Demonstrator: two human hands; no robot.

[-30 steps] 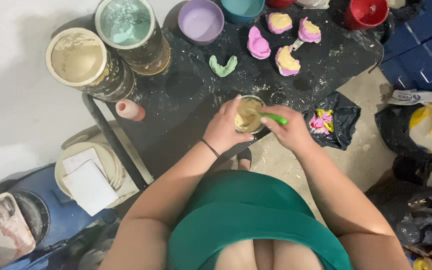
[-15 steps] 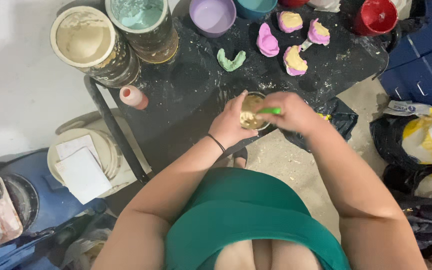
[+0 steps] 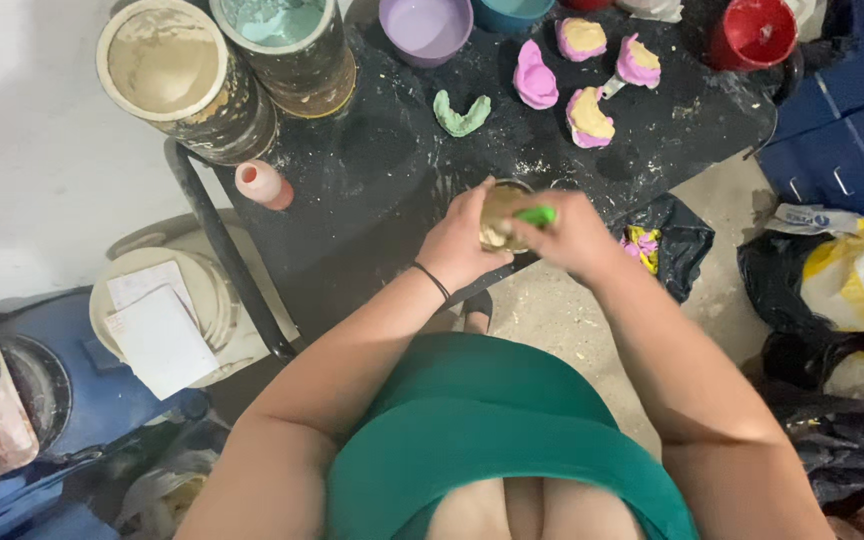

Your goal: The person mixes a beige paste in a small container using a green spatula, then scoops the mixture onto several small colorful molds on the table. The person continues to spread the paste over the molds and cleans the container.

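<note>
My left hand [image 3: 460, 245] clasps the small mixing cup [image 3: 505, 215] at the tabletop [image 3: 392, 190] edge; my right hand [image 3: 574, 235] grasps the green spatula [image 3: 536, 215] inside it. Hard stirring could slop yellowish mix overboard.

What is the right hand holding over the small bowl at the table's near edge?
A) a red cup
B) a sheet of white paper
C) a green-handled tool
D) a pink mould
C: the right hand grips a green-handled tool whose end sits in the small bowl of yellowish mix, which the left hand steadies.
</note>
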